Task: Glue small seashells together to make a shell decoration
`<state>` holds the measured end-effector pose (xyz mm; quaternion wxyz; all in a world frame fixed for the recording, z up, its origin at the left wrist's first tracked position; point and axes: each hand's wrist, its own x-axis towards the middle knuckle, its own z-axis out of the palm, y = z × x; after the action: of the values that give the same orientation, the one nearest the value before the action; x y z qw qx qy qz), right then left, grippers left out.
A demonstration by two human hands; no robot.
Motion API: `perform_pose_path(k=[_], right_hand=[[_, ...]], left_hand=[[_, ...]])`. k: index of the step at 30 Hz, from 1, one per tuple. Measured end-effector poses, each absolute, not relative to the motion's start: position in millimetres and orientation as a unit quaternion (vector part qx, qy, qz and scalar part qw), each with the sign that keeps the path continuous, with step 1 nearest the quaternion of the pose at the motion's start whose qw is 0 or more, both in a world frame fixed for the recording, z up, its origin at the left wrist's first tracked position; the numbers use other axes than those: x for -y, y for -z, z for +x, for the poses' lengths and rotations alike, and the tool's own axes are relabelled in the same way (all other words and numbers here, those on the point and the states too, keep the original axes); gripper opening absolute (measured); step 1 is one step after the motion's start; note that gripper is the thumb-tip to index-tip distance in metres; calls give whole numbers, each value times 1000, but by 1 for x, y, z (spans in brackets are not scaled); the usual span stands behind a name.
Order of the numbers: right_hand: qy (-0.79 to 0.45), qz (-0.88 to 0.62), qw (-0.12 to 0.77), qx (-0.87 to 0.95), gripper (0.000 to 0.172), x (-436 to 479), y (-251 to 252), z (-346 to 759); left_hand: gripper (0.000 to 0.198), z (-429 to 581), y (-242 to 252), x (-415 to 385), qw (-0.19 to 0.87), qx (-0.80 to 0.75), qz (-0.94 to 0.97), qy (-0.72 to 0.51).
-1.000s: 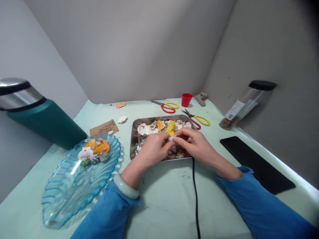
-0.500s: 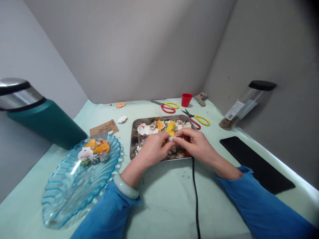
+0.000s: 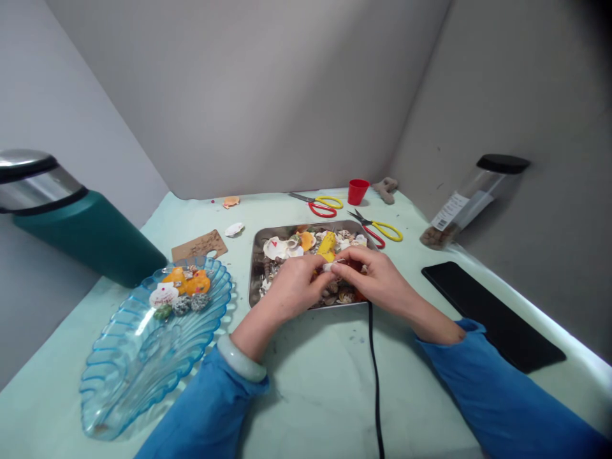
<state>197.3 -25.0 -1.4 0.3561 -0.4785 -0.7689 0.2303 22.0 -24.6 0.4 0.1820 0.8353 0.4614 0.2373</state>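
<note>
White piece (image 3: 328, 267) between the fingers (image 3: 351, 275) is mostly hidden.

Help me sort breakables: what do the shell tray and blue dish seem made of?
Shell tray: probably smooth metal, since its grey rim and inner wall shine. Blue dish: glossy plastic or glass; its ribbed, see-through sides glint, but can't settle which.

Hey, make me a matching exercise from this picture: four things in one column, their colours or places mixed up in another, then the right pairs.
Things
1. small white piece
2. tray
3. leaf-shaped dish
4. cup

Colours or places
A. solid red
B. see-through blue
C. at the fingertips of the left hand and right hand
D. filled with shells, beneath both hands

Pairs: 1-C, 2-D, 3-B, 4-A
</note>
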Motion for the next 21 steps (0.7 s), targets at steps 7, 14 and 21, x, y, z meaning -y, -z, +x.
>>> perform_pose_path(k=[7, 14, 21], right_hand=[[-230, -482, 353, 769, 16, 25, 1, 198], [-229, -479, 349, 772, 16, 25, 2, 198], [-222, -474, 349, 777, 16, 25, 2, 199]], left_hand=[[29, 22, -1, 25, 187, -463, 835, -233], [30, 22, 0, 25, 189, -463, 834, -234], [30, 22, 0, 25, 190, -461, 836, -230]])
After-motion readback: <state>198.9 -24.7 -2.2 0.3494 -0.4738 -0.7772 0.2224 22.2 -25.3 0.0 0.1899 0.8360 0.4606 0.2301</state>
